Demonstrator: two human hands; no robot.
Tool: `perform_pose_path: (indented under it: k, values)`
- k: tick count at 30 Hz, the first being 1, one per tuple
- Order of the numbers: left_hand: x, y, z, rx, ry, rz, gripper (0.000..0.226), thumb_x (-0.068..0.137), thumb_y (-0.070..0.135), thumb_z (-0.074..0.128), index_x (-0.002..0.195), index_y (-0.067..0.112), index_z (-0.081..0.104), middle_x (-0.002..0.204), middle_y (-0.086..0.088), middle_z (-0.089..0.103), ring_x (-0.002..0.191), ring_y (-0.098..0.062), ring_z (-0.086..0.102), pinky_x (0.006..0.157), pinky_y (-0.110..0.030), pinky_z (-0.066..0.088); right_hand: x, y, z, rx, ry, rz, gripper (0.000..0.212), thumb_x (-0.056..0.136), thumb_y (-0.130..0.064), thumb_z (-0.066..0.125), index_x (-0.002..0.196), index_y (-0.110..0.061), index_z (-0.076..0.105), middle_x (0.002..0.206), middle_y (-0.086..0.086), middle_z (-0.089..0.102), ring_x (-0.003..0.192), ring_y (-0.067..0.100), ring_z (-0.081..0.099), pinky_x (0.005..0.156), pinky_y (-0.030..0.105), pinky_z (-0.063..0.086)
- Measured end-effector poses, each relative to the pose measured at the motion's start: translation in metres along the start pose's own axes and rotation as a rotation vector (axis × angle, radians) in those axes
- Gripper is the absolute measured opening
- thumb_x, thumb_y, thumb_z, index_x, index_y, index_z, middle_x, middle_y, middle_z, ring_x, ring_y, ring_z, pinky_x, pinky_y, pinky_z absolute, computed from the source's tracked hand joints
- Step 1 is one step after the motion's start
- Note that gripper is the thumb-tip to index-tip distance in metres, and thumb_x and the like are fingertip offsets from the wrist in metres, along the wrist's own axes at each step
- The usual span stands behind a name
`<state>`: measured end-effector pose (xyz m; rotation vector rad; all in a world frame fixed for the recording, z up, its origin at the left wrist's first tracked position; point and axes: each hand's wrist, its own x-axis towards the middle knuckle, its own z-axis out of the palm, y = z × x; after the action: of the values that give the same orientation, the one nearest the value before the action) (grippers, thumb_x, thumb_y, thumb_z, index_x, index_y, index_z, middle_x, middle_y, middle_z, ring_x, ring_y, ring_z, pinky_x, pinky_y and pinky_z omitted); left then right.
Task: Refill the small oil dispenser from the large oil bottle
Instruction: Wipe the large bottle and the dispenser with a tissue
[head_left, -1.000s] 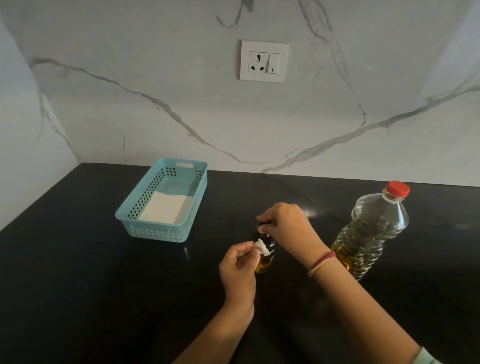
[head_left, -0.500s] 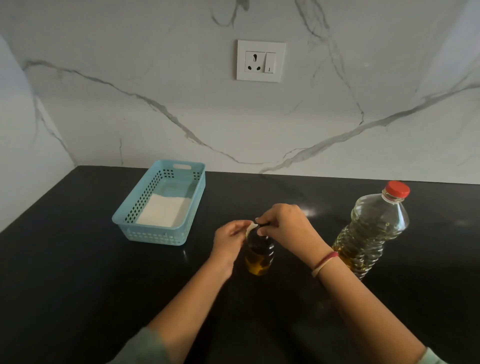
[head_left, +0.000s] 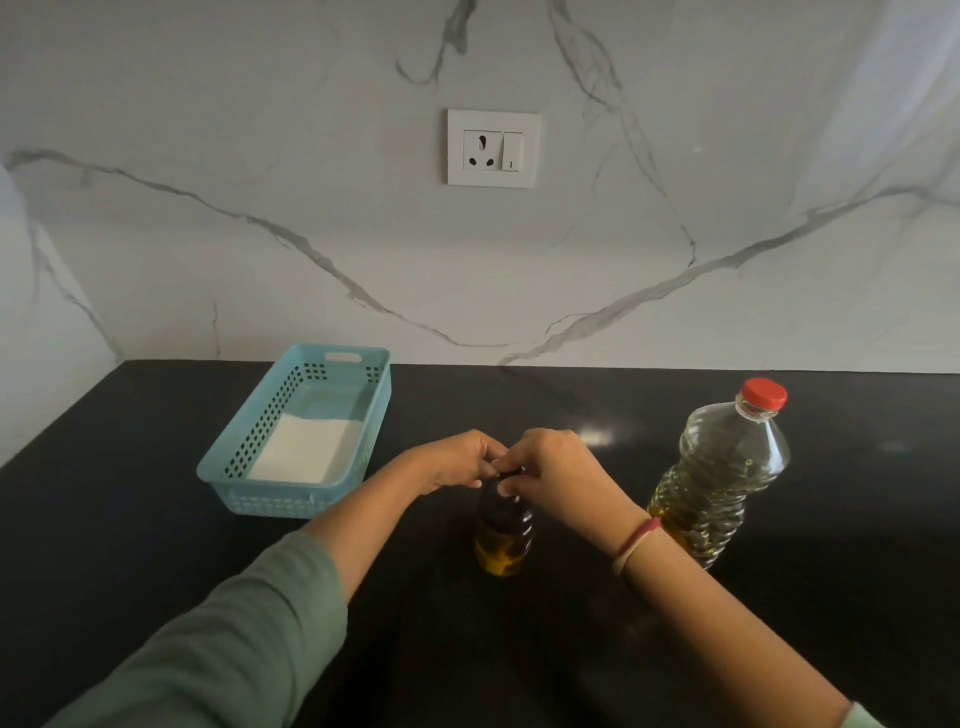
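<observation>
On the near middle of the black countertop (head_left: 156, 571), in the head view, the small oil dispenser (head_left: 503, 530) stands upright, a dark little bottle with a shallow layer of yellow oil at its bottom. Both hands meet at its top. The right hand (head_left: 550, 467) comes in from the right, its thumb and curled fingers pinching the dispenser's neck and cap. The left hand (head_left: 457, 462) comes in from the left with its fingers curled in against the same top, touching the right hand's fingers; its fingertips are hidden, so it cannot be told whether it grips the cap or only rests there. A red and pale thread band (head_left: 636, 540) circles the right wrist, and a green sleeve (head_left: 234, 639) covers the left forearm. To the right of the dispenser, apart from it, stands the large oil bottle (head_left: 722, 478), clear and ribbed, partly filled with pale oil, its red cap (head_left: 763, 393) on. Far left on the counter sits a light blue perforated basket (head_left: 249, 499) with something flat and white (head_left: 306, 447) lying inside. Behind the counter rises a white marble wall (head_left: 208, 130) with grey veins, bearing a white socket and switch plate (head_left: 493, 148).
</observation>
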<state>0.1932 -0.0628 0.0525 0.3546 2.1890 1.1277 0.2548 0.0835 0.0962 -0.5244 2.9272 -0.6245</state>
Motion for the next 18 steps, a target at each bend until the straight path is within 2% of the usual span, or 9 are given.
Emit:
perform_pose_path:
  k: [3, 6, 8, 11, 14, 18]
  values:
    - [-0.001, -0.011, 0.002, -0.028, 0.04, 0.047, 0.046, 0.091, -0.001, 0.052, 0.07, 0.033, 0.075, 0.079, 0.014, 0.07, 0.095, -0.011, 0.062, 0.101, -0.042, 0.046, 0.0, -0.001, 0.0, 0.011, -0.005, -0.003, 0.024, 0.085, -0.021, 0.068, 0.108, -0.024, 0.071, 0.091, -0.014, 0.051, 0.087, 0.005, 0.052, 0.081, 0.019, 0.044]
    - [-0.006, -0.031, 0.006, -0.11, 0.159, 0.085, 0.038, 0.092, 0.005, 0.058, 0.082, 0.037, 0.076, 0.093, 0.013, 0.072, 0.105, -0.011, 0.063, 0.105, -0.043, 0.045, 0.0, 0.0, 0.001, 0.036, 0.016, -0.004, 0.022, 0.085, -0.021, 0.068, 0.106, -0.023, 0.071, 0.083, -0.019, 0.047, 0.084, 0.003, 0.05, 0.076, 0.016, 0.04]
    - [-0.013, -0.04, 0.013, -0.207, 0.258, 0.106, 0.034, 0.09, 0.005, 0.062, 0.088, 0.036, 0.075, 0.098, 0.012, 0.073, 0.108, -0.011, 0.063, 0.105, -0.042, 0.045, 0.0, 0.002, 0.001, 0.069, 0.022, 0.0, 0.023, 0.084, -0.021, 0.069, 0.106, -0.023, 0.072, 0.085, -0.018, 0.051, 0.084, 0.003, 0.051, 0.075, 0.016, 0.042]
    - [-0.027, -0.047, 0.032, -0.354, 0.396, 0.166, 0.033, 0.089, 0.005, 0.064, 0.09, 0.037, 0.073, 0.098, 0.014, 0.074, 0.105, -0.007, 0.065, 0.102, -0.037, 0.048, 0.001, 0.004, 0.002, 0.096, 0.038, 0.001, 0.024, 0.082, -0.02, 0.071, 0.106, -0.022, 0.072, 0.096, -0.012, 0.06, 0.088, 0.005, 0.056, 0.079, 0.016, 0.045]
    - [-0.038, -0.053, 0.056, -0.452, 0.509, 0.191, 0.034, 0.089, 0.006, 0.063, 0.102, 0.036, 0.07, 0.108, 0.012, 0.072, 0.11, -0.004, 0.062, 0.1, -0.031, 0.049, 0.0, 0.006, 0.003, 0.101, 0.048, 0.005, 0.026, 0.082, -0.019, 0.071, 0.108, -0.02, 0.071, 0.102, -0.01, 0.062, 0.094, 0.006, 0.057, 0.082, 0.016, 0.045]
    - [-0.049, -0.054, 0.091, -0.439, 0.797, 0.184, 0.034, 0.091, 0.004, 0.06, 0.111, 0.031, 0.066, 0.106, 0.013, 0.066, 0.102, 0.003, 0.062, 0.086, -0.017, 0.05, 0.0, 0.005, 0.003, 0.101, 0.038, 0.012, 0.027, 0.084, -0.019, 0.069, 0.112, -0.018, 0.069, 0.11, -0.006, 0.064, 0.102, 0.01, 0.059, 0.089, 0.021, 0.048]
